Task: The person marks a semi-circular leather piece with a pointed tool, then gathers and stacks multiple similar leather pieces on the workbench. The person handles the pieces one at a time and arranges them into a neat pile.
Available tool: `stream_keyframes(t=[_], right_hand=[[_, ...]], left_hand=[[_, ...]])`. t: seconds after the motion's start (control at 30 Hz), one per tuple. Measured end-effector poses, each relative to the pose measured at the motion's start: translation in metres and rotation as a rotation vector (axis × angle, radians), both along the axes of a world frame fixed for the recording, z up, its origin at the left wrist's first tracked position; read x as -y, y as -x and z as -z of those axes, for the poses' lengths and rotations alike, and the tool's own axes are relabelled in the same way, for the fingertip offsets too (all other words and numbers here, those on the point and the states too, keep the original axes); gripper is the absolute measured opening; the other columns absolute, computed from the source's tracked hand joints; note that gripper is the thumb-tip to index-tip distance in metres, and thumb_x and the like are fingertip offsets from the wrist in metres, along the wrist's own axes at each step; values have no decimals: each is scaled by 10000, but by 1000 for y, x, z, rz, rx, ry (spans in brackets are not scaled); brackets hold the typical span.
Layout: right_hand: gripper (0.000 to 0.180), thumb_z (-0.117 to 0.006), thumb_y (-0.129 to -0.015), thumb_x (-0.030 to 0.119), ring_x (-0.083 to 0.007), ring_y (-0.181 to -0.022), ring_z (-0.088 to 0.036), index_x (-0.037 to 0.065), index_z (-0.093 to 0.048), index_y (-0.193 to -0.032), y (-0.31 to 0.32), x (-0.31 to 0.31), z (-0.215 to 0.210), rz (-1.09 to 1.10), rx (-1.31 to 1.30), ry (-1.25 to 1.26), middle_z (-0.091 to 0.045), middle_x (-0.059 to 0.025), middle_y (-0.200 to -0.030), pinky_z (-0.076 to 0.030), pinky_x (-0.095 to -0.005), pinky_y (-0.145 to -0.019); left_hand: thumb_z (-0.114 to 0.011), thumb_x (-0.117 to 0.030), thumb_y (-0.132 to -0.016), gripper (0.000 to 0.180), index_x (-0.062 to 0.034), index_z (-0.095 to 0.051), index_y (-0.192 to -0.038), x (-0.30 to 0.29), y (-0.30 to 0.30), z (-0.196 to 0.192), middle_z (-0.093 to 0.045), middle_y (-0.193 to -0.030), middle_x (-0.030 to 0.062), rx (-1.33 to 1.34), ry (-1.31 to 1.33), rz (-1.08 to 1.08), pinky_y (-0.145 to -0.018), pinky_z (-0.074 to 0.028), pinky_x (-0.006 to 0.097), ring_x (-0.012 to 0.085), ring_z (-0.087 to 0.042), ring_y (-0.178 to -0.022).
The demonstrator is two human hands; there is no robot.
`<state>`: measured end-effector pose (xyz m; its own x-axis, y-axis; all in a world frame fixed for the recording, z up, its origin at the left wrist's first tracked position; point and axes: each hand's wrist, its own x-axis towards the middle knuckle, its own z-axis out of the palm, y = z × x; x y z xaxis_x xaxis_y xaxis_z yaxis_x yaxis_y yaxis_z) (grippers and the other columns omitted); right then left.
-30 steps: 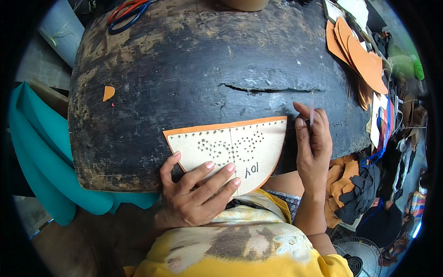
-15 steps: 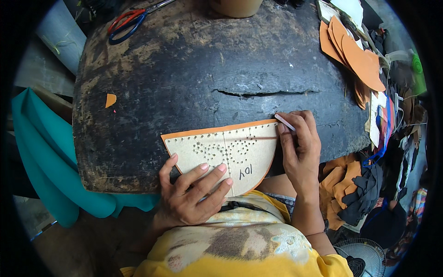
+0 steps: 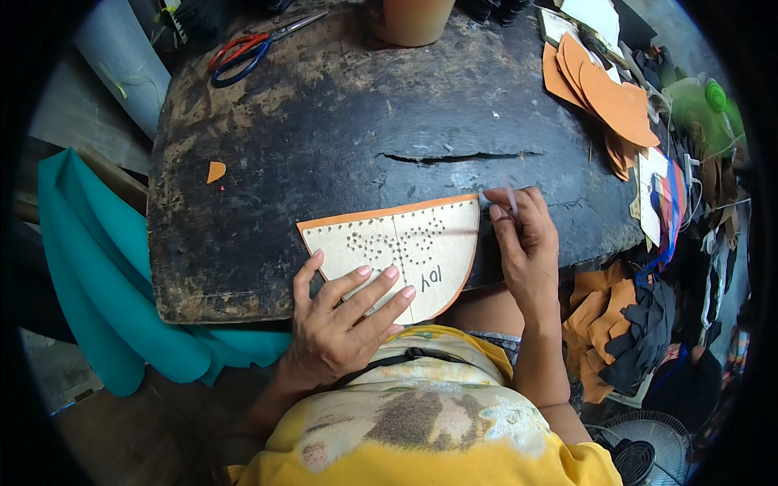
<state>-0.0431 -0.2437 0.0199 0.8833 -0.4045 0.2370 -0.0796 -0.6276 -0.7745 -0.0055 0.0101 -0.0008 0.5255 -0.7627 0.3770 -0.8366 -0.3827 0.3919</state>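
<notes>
Presently the right hand (image 3: 525,243) has its fingertips pinched shut on a thin pale pointed tool (image 3: 511,198), only its upper end visible above the fingers; its tip is hidden, so I cannot tell whether it touches anything. This hand sits just beside the right edge of the tan half-round leather piece with orange border and punched hole pattern (image 3: 405,243). The left hand (image 3: 344,324) lies flat with fingers spread open, pressing on the lower part of the leather piece and covering some of it; handwritten marks near its lower right are partly readable only. The leather piece rests at the near edge of the dark worn wooden work block (image 3: 340,121), its curved side overhanging toward the person's lap. Near the block's far left corner lie red- and blue-handled scissors (image 3: 243,53). A stack of orange leather cut-outs (image 3: 604,93) sits at the far right edge. A tan cylindrical pot (image 3: 413,20) at the far edge is cut off by the frame. A small orange scrap (image 3: 215,171) lies near the left edge.
</notes>
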Motion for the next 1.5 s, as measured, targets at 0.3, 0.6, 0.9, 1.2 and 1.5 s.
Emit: stream_keyframes(t=[0.3, 0.6, 0.9, 1.2, 1.5], right_hand=[[262, -577, -960, 77, -135, -716, -444, -26, -633, -1194, 11, -11, -10, 12, -112, -40, -456, -69, -816, -388, -254, -653], [322, -569, -959, 88, -185, -660, -457, -10, -593, -1264, 14, -21, -14, 24, -147, 45, -472, -93, -808, -416, -304, -635], [317, -578, -930, 85, -344, -786, -609, 18, -605, -1239, 6, -22, -4, 27, -130, 215, -604, -183, -940, -487, -407, -735], [295, -598, -882, 12, -375, -770, -610, -6, -634, -1173, 8, -23, -9, 50, -67, 106, -567, -205, -929, -496, -415, -717], [276, -592, -889, 17, -375, -825, -614, 33, -598, -1164, 4, -22, -15, 37, -141, 97, -552, -203, -971, -497, -433, -743]], left_hand=[[-754, -291, -778, 442, -153, -686, -1193, 0, -2, 1, -674, -1213, 24, -29, 89, -4, -1112, -264, 525, 205, -575, -1076], [-759, -341, -767, 444, -204, -707, -1186, 1, 1, 0, -668, -1211, -9, -13, 40, -12, -1131, -191, 566, 177, -576, -1046], [-773, -305, -763, 406, -197, -717, -1150, -1, -1, -3, -659, -1226, -16, -34, 18, 10, -1145, -153, 618, 184, -552, -1117], [-768, -302, -767, 435, -182, -693, -1178, -1, 1, 1, -614, -1287, 27, 39, 6, 3, -1129, -184, 654, 221, -507, -1203], [-759, -272, -733, 500, -164, -678, -1214, 0, 1, 1, -588, -1314, 100, 26, -9, -36, -1120, -225, 613, 310, -500, -1244]])
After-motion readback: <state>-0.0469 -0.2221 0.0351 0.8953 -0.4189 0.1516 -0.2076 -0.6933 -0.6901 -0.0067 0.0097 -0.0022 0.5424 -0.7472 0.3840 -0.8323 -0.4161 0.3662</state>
